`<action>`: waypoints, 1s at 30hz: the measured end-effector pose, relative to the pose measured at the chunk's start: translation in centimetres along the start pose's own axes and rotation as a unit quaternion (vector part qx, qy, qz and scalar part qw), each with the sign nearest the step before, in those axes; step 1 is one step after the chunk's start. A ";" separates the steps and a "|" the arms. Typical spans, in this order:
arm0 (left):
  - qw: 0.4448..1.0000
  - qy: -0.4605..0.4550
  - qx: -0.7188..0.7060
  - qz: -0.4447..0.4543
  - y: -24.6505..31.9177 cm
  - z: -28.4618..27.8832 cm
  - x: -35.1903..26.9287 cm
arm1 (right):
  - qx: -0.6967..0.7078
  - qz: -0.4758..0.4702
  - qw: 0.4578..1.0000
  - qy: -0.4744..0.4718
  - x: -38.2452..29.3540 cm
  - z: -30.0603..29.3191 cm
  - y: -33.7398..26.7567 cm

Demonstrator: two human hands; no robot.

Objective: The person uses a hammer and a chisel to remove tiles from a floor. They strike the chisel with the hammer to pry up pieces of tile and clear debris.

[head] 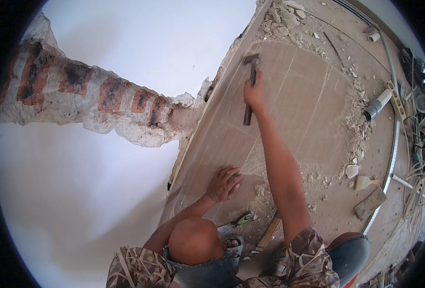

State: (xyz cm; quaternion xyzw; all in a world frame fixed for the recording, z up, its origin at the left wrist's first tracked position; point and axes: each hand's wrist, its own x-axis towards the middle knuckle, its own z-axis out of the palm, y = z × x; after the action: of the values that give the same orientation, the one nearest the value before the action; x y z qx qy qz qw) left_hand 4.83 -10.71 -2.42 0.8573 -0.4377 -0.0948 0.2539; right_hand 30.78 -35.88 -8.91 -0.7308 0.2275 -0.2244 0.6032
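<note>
My right hand [254,91] is stretched out far ahead, closed around the dark handle of a hammer [252,59]. The hammer's head points away from me, over or on a dusty tiled floor [302,93]; whether it touches is not plain. My left hand [225,183] rests nearer to me with its fingers spread and bent, close to the wall's foot; a dark patch shows under its fingertips, and I cannot tell whether it is a held thing. Just below lies a putty knife with a green and black handle [246,217]. A tool with a wooden handle [270,232] lies between my feet.
A white wall [133,172] with a chiselled channel [115,95] baring brick stands left. Rubble [356,129] rings the floor. On the right lie a pipe piece [378,104], a spirit level [396,100], a brush [364,183], a flat block [370,203], a long metal strip [391,162] and cables [415,194].
</note>
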 end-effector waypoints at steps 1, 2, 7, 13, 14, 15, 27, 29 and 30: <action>1.000 0.005 0.002 0.004 -0.2 -0.2 0.1 | -0.015 0.007 1.000 -0.011 0.8 0.0 -0.8; 1.000 0.006 0.003 0.003 -0.3 -0.2 0.2 | -0.031 0.014 0.999 -0.021 1.6 -0.4 -1.5; 1.000 0.006 -0.005 0.015 0.0 0.1 0.1 | -0.132 -0.028 0.990 -0.036 -3.3 -1.5 -3.7; 0.999 -0.025 0.042 0.003 -0.1 -0.6 -0.4 | -0.021 0.086 0.990 -0.109 -15.7 -1.1 -10.1; 0.999 -0.016 0.041 0.004 -0.5 -0.6 0.0 | -0.013 0.089 0.992 -0.088 -14.2 -0.6 -10.0; 0.999 -0.013 0.039 -0.002 -0.3 -0.7 -0.4 | -0.005 0.095 0.993 -0.068 -13.1 0.0 -9.9; 1.000 0.007 0.023 0.016 -0.5 -0.8 -1.0 | -0.088 0.209 0.962 -0.154 -8.9 -1.7 -14.0; 0.999 0.015 0.017 0.030 -0.2 -0.3 0.5 | -0.048 0.116 0.987 -0.098 -8.1 -2.9 -9.8; 1.000 0.011 0.016 0.024 -0.2 -0.2 0.1 | -0.022 0.071 0.994 -0.077 -8.1 -2.6 -7.6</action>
State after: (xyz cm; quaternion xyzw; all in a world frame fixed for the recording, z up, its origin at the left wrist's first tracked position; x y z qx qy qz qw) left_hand 5.10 -10.65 -2.30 0.8514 -0.4570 -0.0721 0.2471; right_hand 23.24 -31.76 -1.46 -0.7412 0.2366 -0.1194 0.6167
